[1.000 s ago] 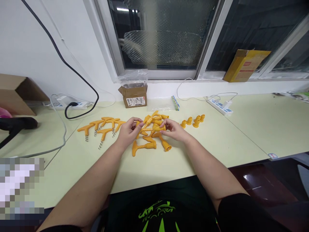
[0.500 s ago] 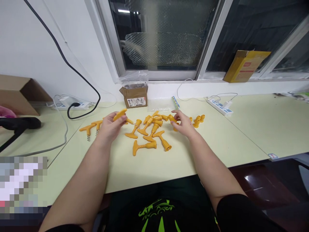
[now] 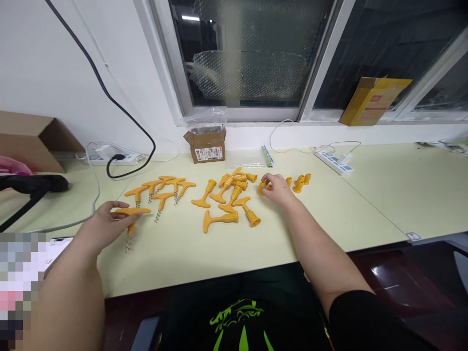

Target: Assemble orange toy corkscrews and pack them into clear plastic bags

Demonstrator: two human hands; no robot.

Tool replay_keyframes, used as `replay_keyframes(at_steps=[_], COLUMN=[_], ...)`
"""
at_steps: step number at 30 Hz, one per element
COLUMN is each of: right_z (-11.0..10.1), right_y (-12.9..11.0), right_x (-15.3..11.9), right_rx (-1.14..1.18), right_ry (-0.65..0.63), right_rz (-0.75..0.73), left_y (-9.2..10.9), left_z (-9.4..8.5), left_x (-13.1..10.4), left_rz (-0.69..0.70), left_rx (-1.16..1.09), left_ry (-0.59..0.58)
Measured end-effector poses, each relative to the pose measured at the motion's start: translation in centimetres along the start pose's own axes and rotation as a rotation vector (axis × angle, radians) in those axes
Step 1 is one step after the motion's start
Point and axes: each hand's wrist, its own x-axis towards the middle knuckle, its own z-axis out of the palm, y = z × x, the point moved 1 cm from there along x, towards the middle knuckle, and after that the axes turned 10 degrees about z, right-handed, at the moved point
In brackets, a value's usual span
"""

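Note:
My left hand (image 3: 104,226) grips the yellow T-handle of a corkscrew (image 3: 136,211), its metal spiral pointing down at the left of the table. Just beyond it lie several more bare corkscrews (image 3: 161,199) with their spirals showing. On the right, my right hand (image 3: 280,189) has its fingers closed around a small yellow sleeve (image 3: 261,187); another sleeve is partly hidden under the fingers. Between the hands lies a group of corkscrews fitted with sleeves (image 3: 228,218), some overlapping. More loose yellow sleeves (image 3: 298,185) stand to the right of my right hand.
A small open cardboard box (image 3: 206,146) and a clear plastic bag (image 3: 243,158) are by the wall. Power strips (image 3: 334,162) with cables lie along the back. A larger carton (image 3: 32,139) and a black stand-like object (image 3: 40,185) are at the left.
My left hand has moved left and nearer my body with a corkscrew, uncovering the others on the left. My right hand's fingers, spread apart before, have closed on a sleeve.

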Motion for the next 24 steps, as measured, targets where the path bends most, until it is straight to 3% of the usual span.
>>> replay_keyframes(at_steps=[5, 12, 24], right_z=[0.3, 0.0, 0.6], right_y=[0.6, 0.9, 1.7], right_x=[0.3, 0.3, 0.9], right_rx=[-0.040, -0.099, -0.144], right_ry=[0.033, 0.067, 0.142], right_rz=[0.100, 0.218, 0.269], left_y=[-1.1, -0.2, 0.9], left_z=[0.5, 1.5, 2.1], left_x=[-0.3, 1.3, 2.1], left_rz=[-0.028, -0.023, 0.055], left_rx=[0.126, 0.290, 0.375], left_ry=[-0.129, -0.068, -0.111])
